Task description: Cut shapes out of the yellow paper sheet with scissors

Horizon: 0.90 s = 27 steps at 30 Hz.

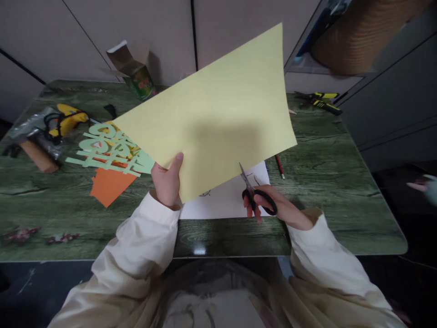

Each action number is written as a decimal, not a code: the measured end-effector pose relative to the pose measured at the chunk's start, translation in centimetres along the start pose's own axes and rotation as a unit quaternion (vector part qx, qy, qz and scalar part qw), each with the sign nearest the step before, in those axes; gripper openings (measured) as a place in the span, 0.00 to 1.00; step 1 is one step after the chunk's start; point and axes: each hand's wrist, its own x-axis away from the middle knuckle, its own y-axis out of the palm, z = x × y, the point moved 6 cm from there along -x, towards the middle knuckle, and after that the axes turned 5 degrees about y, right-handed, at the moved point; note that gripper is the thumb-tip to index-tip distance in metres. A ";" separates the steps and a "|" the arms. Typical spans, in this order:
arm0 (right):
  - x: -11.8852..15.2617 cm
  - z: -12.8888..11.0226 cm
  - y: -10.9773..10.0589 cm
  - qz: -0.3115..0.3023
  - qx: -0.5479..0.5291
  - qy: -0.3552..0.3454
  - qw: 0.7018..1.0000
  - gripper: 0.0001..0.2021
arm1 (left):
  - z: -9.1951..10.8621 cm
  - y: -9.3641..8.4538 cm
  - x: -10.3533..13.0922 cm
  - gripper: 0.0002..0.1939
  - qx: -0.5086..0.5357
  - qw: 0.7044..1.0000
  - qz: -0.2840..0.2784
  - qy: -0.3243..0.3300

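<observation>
A large yellow paper sheet (218, 114) is raised above the table, its near left corner pinched by my left hand (168, 180). Black-handled scissors (250, 187) are in my right hand (276, 207), with fingers through the handles. The blades are close together, and their tip meets the sheet's lower edge in view; whether they touch it I cannot tell. Under the sheet lies a white paper (225, 202) with black drawn lines, partly hidden. Green cut-out paper letters (109, 148) rest left of my left hand, over an orange paper piece (111, 187).
A red pencil (279, 166) lies right of the white paper. Yellow-black pliers (321, 101) are at the back right. An open box (139, 82) stands at the back. A yellow tool (70, 119) and a wooden-handled tool (39, 156) lie left on the green table (341, 196).
</observation>
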 end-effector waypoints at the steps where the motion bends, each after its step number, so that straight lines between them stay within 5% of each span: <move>1: 0.0 0.0 0.0 0.002 -0.003 0.000 1.000 0.23 | 0.0 0.0 0.0 0.17 -0.002 1.000 0.000 -0.004; 27: 0.1 -0.7 0.2 0.015 0.019 0.006 1.000 0.24 | -0.9 -0.2 -0.1 0.20 0.037 0.999 -0.009 -0.014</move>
